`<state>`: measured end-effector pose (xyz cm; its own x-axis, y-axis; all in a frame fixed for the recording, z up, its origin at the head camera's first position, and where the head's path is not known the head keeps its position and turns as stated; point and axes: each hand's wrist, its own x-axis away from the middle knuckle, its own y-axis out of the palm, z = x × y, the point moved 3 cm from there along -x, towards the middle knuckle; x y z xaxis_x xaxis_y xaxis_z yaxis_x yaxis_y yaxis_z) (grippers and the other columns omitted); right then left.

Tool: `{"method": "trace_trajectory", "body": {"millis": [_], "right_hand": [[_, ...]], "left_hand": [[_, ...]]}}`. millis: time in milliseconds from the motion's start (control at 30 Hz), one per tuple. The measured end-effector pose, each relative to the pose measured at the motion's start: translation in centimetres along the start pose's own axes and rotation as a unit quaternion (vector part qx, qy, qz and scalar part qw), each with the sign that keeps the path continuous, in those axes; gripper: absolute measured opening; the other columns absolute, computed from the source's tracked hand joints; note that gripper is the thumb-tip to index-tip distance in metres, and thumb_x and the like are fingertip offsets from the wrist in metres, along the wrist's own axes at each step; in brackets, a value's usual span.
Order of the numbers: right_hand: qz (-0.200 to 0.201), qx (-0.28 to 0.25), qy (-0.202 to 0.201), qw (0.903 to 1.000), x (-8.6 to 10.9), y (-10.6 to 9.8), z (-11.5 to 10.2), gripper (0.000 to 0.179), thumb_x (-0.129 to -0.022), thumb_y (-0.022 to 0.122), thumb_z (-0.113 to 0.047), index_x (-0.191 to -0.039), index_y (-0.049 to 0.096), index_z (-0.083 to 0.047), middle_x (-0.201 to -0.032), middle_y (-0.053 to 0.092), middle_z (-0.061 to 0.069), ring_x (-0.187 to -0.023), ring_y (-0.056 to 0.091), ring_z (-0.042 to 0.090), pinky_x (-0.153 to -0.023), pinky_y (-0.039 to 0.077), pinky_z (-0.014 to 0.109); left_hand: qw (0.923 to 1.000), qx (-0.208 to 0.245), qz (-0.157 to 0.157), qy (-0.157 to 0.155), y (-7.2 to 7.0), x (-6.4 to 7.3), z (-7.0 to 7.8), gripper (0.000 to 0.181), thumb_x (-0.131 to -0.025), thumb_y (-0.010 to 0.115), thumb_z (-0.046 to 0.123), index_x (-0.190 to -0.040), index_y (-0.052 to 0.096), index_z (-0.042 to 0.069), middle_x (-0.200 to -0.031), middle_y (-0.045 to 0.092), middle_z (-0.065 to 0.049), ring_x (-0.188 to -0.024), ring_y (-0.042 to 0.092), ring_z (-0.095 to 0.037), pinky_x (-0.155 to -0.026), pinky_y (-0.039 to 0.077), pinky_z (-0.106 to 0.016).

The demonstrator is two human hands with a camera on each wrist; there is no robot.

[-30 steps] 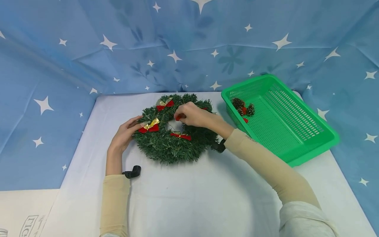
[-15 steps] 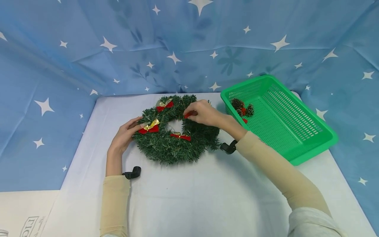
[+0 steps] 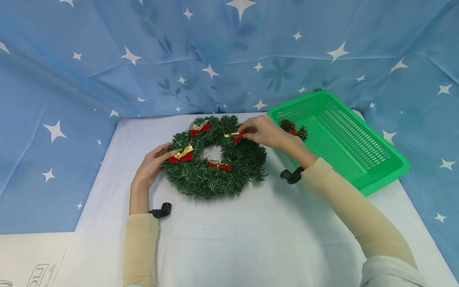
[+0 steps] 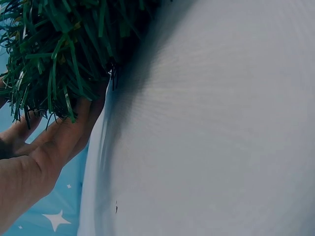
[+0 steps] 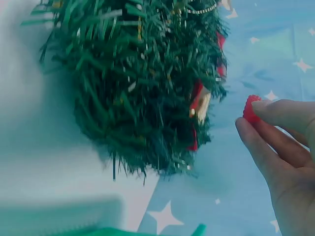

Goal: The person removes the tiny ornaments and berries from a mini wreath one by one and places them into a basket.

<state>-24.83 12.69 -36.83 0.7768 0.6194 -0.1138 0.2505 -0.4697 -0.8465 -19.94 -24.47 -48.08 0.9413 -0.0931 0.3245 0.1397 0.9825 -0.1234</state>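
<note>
A green tinsel wreath (image 3: 211, 183) lies on the white-covered table, decorated with red and gold bows (image 3: 182, 156). My left hand (image 3: 150, 165) holds its left side, thumb on top beside a bow; in the left wrist view the fingers (image 4: 74, 132) reach under the edge. My right hand (image 3: 266, 130) is above the wreath's upper right, near another bow (image 3: 238, 138). Between its thumb and fingertips it pinches a small red bumpy berry (image 5: 251, 109), plainest in the right wrist view and apart from the wreath there. A thin gold cord crosses the wreath's centre.
A green plastic basket (image 3: 385, 173) stands right of the wreath, close to my right forearm. Pine cones (image 3: 287, 126) and a red piece lie in its left end. A blue star-patterned cloth (image 3: 229, 79) hangs behind the table.
My right hand has moved right from the wreath's centre, carrying the berry, and the upper right bow has come into fuller view. My left hand and the wreath stay in place.
</note>
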Motion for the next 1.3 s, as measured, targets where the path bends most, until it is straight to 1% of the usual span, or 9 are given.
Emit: {"method": "trace_trajectory", "body": {"millis": [167,233,400,500,667,1000,1067,1200,1300], "right_hand": [[0.004,-0.001,0.027,0.9996,0.8,-0.9,1.0,0.023,-0.096,0.07,0.0,-0.117,0.077,-0.002,-0.117,0.075,0.017,-0.081,0.07,0.028,-0.062,0.045,0.032],[0.005,0.0,0.034,0.9994,1.0,-1.2,1.4,0.023,-0.096,0.069,0.0,-0.117,0.077,-0.002,-0.116,0.075,0.017,-0.081,0.071,0.028,-0.061,0.046,0.031],[0.017,-0.005,0.043,0.9989,2.0,-2.1,2.4,0.023,-0.095,0.069,0.003,-0.117,0.077,0.0,-0.116,0.075,0.019,-0.099,0.075,0.034,-0.078,0.062,0.041],[0.033,0.001,0.046,0.9984,2.8,-2.9,3.1,0.022,-0.094,0.07,0.005,-0.115,0.077,0.0,-0.115,0.074,0.02,-0.101,0.075,0.036,-0.083,0.062,0.045],[0.054,0.02,0.042,0.9975,4.0,-3.9,4.1,0.021,-0.093,0.069,0.007,-0.112,0.078,0.001,-0.113,0.074,0.022,-0.097,0.075,0.037,-0.082,0.062,0.047],[0.057,0.023,0.081,0.9948,5.6,-4.7,6.0,0.02,-0.095,0.069,0.004,-0.113,0.077,0.002,-0.112,0.074,0.024,-0.098,0.075,0.037,-0.083,0.061,0.048],[0.057,0.022,0.094,0.9937,5.9,-4.9,6.3,0.02,-0.095,0.068,0.003,-0.114,0.077,0.001,-0.111,0.075,0.022,-0.097,0.076,0.036,-0.079,0.061,0.045],[0.052,0.019,0.107,0.9927,6.3,-5.1,6.9,0.021,-0.096,0.068,0.002,-0.114,0.077,0.0,-0.109,0.076,0.022,-0.093,0.077,0.035,-0.067,0.057,0.03],[0.049,0.025,0.107,0.9927,6.6,-5.2,7.3,0.021,-0.096,0.068,0.002,-0.115,0.077,0.0,-0.111,0.076,0.022,-0.093,0.077,0.036,-0.064,0.054,0.025]], "left_hand": [[1.0,0.0,-0.003,0.002,0.1,0.0,0.0,0.067,-0.102,0.067,0.038,-0.161,0.038,0.024,-0.171,0.021,-0.01,-0.159,0.014,-0.035,-0.124,0.011,-0.067],[1.0,-0.001,-0.003,0.002,0.1,0.0,0.0,0.067,-0.102,0.066,0.038,-0.161,0.038,0.024,-0.171,0.021,-0.011,-0.159,0.014,-0.035,-0.124,0.011,-0.068],[1.0,0.003,-0.004,0.002,0.3,-0.1,-0.1,0.067,-0.102,0.066,0.036,-0.161,0.039,0.023,-0.172,0.02,-0.011,-0.159,0.014,-0.036,-0.123,0.011,-0.069],[1.0,0.004,-0.006,0.003,0.3,-0.2,-0.1,0.067,-0.102,0.067,0.037,-0.161,0.039,0.023,-0.171,0.02,-0.011,-0.159,0.014,-0.035,-0.123,0.011,-0.069],[1.0,0.003,-0.007,0.004,0.3,-0.2,-0.1,0.067,-0.102,0.067,0.037,-0.161,0.039,0.023,-0.172,0.019,-0.011,-0.159,0.014,-0.035,-0.123,0.011,-0.07],[1.0,0.005,-0.005,0.002,0.2,0.1,-0.2,0.067,-0.102,0.067,0.038,-0.161,0.039,0.023,-0.171,0.021,-0.01,-0.159,0.014,-0.035,-0.123,0.011,-0.069],[1.0,0.005,-0.005,0.002,0.2,0.1,-0.1,0.067,-0.102,0.067,0.038,-0.161,0.039,0.023,-0.172,0.02,-0.01,-0.159,0.013,-0.035,-0.123,0.011,-0.069],[1.0,0.006,-0.005,0.005,0.1,0.1,0.0,0.067,-0.102,0.066,0.037,-0.161,0.038,0.023,-0.172,0.018,-0.011,-0.159,0.012,-0.035,-0.123,0.011,-0.07],[1.0,0.006,-0.004,0.006,0.0,0.2,0.1,0.066,-0.102,0.066,0.036,-0.161,0.038,0.022,-0.172,0.018,-0.011,-0.159,0.013,-0.035,-0.123,0.011,-0.07]]}}
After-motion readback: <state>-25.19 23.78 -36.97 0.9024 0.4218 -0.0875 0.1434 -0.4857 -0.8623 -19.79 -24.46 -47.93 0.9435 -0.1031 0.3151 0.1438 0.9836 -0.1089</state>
